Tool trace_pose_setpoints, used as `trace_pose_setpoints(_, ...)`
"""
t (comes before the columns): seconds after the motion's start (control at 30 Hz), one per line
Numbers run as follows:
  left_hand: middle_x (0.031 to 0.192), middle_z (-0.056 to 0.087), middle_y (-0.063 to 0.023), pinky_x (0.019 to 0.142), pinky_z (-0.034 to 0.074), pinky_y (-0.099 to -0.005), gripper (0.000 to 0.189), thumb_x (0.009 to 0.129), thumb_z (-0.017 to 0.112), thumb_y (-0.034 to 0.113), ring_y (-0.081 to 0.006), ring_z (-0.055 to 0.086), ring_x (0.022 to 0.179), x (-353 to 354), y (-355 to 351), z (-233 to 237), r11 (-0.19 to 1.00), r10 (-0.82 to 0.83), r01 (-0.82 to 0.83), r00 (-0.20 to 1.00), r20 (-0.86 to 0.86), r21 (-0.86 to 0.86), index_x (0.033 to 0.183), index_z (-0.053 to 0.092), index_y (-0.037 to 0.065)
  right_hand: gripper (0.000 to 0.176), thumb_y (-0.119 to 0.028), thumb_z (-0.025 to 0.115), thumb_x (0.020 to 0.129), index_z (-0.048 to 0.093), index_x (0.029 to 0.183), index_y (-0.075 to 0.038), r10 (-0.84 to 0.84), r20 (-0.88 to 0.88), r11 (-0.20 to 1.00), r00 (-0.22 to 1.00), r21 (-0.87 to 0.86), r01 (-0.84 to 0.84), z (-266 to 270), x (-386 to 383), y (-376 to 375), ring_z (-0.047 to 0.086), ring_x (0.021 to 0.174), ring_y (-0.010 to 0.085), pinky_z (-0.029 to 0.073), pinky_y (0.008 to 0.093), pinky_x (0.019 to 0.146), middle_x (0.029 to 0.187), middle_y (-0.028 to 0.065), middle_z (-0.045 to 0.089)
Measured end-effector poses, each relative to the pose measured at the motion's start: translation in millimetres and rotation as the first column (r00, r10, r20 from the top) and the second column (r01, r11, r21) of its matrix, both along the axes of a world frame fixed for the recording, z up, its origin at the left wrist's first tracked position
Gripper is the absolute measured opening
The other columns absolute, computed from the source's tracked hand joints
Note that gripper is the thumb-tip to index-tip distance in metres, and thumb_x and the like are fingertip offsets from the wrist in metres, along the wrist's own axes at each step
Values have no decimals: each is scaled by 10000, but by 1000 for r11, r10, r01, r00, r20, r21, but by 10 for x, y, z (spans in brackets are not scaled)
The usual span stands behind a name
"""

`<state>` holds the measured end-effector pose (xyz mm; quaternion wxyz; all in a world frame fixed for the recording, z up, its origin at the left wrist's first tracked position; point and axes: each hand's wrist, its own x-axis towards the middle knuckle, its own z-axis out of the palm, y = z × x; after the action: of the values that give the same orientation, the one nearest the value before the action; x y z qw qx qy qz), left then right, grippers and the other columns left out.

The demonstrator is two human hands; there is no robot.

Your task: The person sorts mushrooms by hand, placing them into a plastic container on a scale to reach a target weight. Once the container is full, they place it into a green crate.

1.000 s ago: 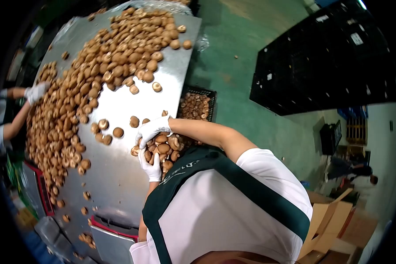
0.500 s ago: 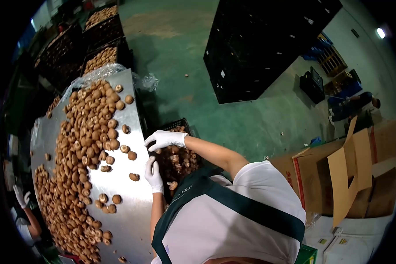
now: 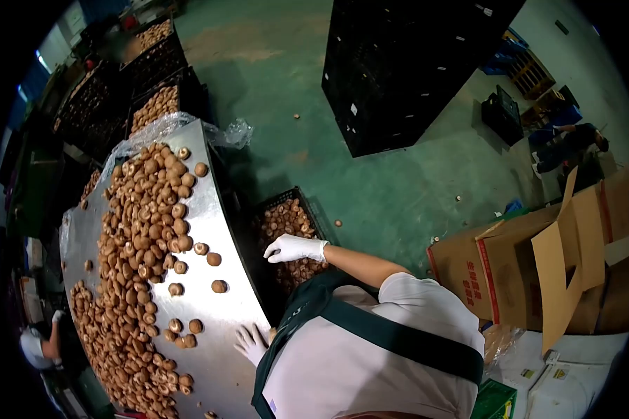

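Note:
My right hand (image 3: pixel 293 248), in a white glove, hovers over a black crate (image 3: pixel 307 202) of mushrooms beside the table. Its fingers are loosely bent, and nothing shows in them. On the metal table's near edge, my left hand (image 3: pixel 251 343) lies with its gloved fingers spread; the green apron hides its wrist. Many brown mushrooms (image 3: pixel 129 258) cover the far side of the metal table (image 3: pixel 223 314). Several loose ones (image 3: pixel 219 286) lie between the heap and my hands.
Full mushroom crates (image 3: pixel 154 108) stand beyond the table. A tall stack of black crates (image 3: pixel 398 77) rises from the green floor. Cardboard boxes (image 3: pixel 517 272) are at the right. One person (image 3: pixel 38 346) is at the lower left, another (image 3: pixel 566 146) at the far right.
My left hand has gone from the crate side down onto the tabletop, its fingers now spread. My right hand has shifted right and slightly down, over the crate. The view has also shifted.

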<state>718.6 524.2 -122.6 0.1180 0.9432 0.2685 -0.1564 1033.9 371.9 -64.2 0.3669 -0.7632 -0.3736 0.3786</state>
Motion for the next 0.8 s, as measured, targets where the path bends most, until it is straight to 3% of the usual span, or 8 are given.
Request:
trace_pose_setpoints(0.13,1458,254,-179,1035,98,-654,556,890,476,376,-411,174,1354,474,-79,-63,972,-235,232,958,165,37,1391,351,170,341,-291,576,822,645,1088,-90,9,48,1000,999,-17,-8,-106,-79,-8,628,935,295,475,351,852,1016,163,657)
trace_pose_setpoints(0.37,1411,332,-152,997,165,-677,294,879,501,235,-417,249,1308,1536,-328,73,990,-128,141,897,423,2,1137,581,119,285,-257,584,844,654,1052,-75,-174,-39,981,984,79,177,-262,-69,-209,641,856,183,485,298,787,924,123,677)
trace_pose_setpoints(0.43,1362,393,-156,1010,209,-632,250,865,518,202,-383,299,1292,1723,-253,66,992,-92,124,830,550,-22,1083,595,107,282,-256,583,845,656,1054,-82,-188,25,982,982,-20,189,-16,-59,-276,638,848,186,485,303,783,918,117,679)
trace_pose_setpoints(0.53,1284,452,-210,999,296,-512,256,830,562,158,-364,410,1207,1745,-16,172,968,76,114,720,690,-225,1068,596,72,280,-248,581,847,658,1063,-87,-209,55,978,976,-12,210,-150,24,-362,620,773,144,486,284,746,850,93,675)
trace_pose_setpoints(0.57,1181,502,-211,940,381,-422,270,803,587,84,-380,474,1091,1690,46,218,990,28,80,705,709,-119,1069,594,37,273,-252,580,855,664,1057,-89,-225,-3,973,974,-52,225,-166,65,-365,612,755,124,489,277,715,826,75,671)
trace_pose_setpoints(0.63,1189,488,-226,954,365,-446,292,801,590,105,-392,459,1107,1550,181,178,996,33,38,652,757,-76,1083,581,28,268,-258,576,870,666,1056,-88,-240,-23,971,970,2,241,-245,148,-305,608,749,116,491,274,680,870,46,675)
trace_pose_setpoints(0.77,1294,406,-269,1014,296,-495,441,819,596,239,-441,384,1182,1216,265,62,998,-68,60,789,610,34,1208,508,51,287,-253,563,897,644,1095,-61,-350,-199,933,915,9,359,48,286,130,573,772,92,468,250,695,961,10,661)
trace_pose_setpoints(0.8,1327,375,-275,1019,280,-509,499,830,584,301,-447,360,1206,1178,278,27,995,-79,27,808,584,98,1256,474,64,296,-251,559,903,636,1108,-53,-315,-199,931,928,126,343,-111,394,285,567,794,90,459,246,723,966,17,661)
